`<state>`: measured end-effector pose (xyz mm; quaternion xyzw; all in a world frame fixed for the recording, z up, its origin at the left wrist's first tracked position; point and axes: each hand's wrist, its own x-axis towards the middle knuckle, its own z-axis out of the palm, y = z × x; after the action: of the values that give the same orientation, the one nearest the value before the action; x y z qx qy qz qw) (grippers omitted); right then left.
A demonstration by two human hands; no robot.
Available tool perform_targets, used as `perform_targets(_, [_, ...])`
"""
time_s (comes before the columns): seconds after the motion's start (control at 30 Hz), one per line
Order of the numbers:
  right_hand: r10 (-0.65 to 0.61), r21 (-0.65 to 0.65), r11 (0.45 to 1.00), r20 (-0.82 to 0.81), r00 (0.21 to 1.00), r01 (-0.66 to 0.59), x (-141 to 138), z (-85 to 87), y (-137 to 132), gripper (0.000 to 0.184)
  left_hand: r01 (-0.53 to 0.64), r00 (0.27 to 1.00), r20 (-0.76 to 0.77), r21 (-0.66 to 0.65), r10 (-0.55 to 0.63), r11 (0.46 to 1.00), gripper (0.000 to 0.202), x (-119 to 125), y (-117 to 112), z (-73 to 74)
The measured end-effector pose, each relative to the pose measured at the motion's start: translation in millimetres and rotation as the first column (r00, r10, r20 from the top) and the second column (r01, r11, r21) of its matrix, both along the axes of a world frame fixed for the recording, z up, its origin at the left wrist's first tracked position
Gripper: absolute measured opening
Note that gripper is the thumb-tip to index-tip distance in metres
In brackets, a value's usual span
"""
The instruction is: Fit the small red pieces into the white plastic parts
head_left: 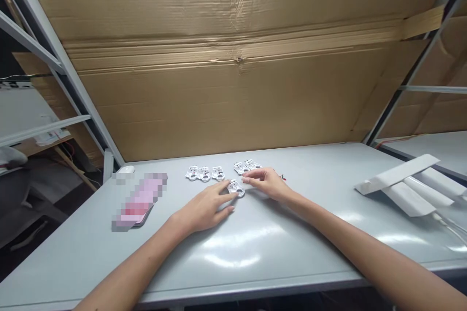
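Observation:
In the head view, several flat white plastic pieces, each with a round ring opening and small holes, lie on the grey table. The nearest white piece sits between my two hands. My left hand touches its left side with outstretched fingers, the thumb held apart from it. Close to its right side is my right hand, thumb and forefinger slightly apart with nothing visible between them. Two more pieces lie just behind the right hand, partly covered by it. Three others form a row farther left.
A phone, blurred out, lies at the left, with a small white object behind it. White folded shapes with cables rest at the right. Cardboard walls the back; metal frame posts flank the table.

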<state>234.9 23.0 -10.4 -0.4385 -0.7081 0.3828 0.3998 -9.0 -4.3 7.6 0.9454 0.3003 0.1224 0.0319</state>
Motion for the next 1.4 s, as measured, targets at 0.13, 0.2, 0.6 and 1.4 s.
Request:
perform_targets(0.13, [-0.066, 0.211, 0.977, 0.116, 0.991, 0.040, -5, -3.4, -2, 0.015, 0.086, 0.996, 0.035, -0.063, -0.084, 0.994, 0.035, 3, -4, 7.3])
perform_targets(0.2, [-0.057, 0.281, 0.960, 0.181, 0.982, 0.004, -6, -4.1, -4, 0.013, 0.110, 0.993, 0.047, -0.079, -0.107, 0.991, 0.034, 4, -6, 9.9])
perform_targets(0.6, [0.002, 0.405, 0.891, 0.450, 0.893, -0.206, -1, -10.5, -2, 0.025, 0.092, 0.996, 0.021, -0.074, -0.091, 0.993, 0.034, 2, -3, 7.8])
perform_targets(1.4, [0.000, 0.372, 0.884, 0.605, 0.796, -0.283, 5, 5.1, -11, 0.038, 0.006, 1.000, 0.002, -0.024, -0.006, 1.000, 0.053, 5, 7, -6.6])
